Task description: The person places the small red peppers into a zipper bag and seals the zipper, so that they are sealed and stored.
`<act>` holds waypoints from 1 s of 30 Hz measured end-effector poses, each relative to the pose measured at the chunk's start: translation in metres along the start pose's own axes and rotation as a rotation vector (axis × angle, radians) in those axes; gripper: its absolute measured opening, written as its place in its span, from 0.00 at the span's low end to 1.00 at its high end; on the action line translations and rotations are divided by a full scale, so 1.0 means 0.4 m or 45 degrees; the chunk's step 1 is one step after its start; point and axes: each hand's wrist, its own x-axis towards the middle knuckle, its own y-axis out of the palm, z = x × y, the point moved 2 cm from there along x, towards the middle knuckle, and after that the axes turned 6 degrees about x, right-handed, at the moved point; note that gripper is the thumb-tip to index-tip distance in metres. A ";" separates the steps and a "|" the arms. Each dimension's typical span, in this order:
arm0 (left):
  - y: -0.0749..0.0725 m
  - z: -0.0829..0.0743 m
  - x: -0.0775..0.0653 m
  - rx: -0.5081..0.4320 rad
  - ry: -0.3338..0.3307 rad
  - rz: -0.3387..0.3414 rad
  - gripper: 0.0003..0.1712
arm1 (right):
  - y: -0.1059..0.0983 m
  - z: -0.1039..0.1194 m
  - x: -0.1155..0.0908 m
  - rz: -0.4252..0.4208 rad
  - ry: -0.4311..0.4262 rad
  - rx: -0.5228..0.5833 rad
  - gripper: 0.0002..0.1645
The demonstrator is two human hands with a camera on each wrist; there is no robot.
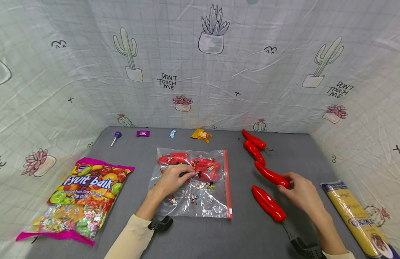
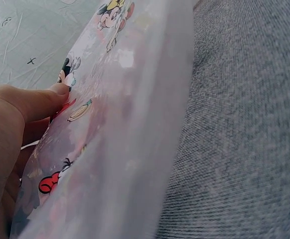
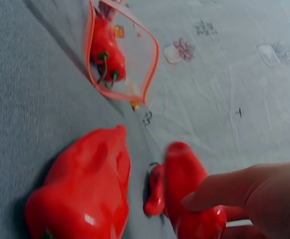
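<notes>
My left hand (image 1: 173, 180) pinches the upper film of a clear cartoon-print zip bag (image 1: 214, 207) lying on the table; thumb and fingers grip the plastic in the left wrist view. Several red peppers (image 3: 107, 47) lie inside, and the bag's red-edged mouth (image 3: 157, 57) gapes in the right wrist view. To the bag's right, my right hand (image 1: 301, 192) grips a long red chili pepper (image 1: 270, 174) by its near end, between thumb and fingers. Another red chili pepper (image 1: 267, 204) lies just in front of it, stem toward me. Two more chili peppers (image 1: 254, 151) lie beyond the held one.
A large fruit candy bag (image 1: 90, 187) lies at the left, a yellow packet (image 1: 353, 217) at the right. Along the back are a lollipop (image 1: 117, 135), a purple sweet (image 1: 143, 133), a small blue packet (image 1: 172, 133) and an orange-yellow packet (image 1: 201, 134). Printed cloth walls (image 1: 238, 82) surround the grey table.
</notes>
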 end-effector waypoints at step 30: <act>-0.002 -0.004 -0.001 0.015 0.016 0.002 0.07 | 0.103 0.158 0.099 0.221 -0.393 0.194 0.20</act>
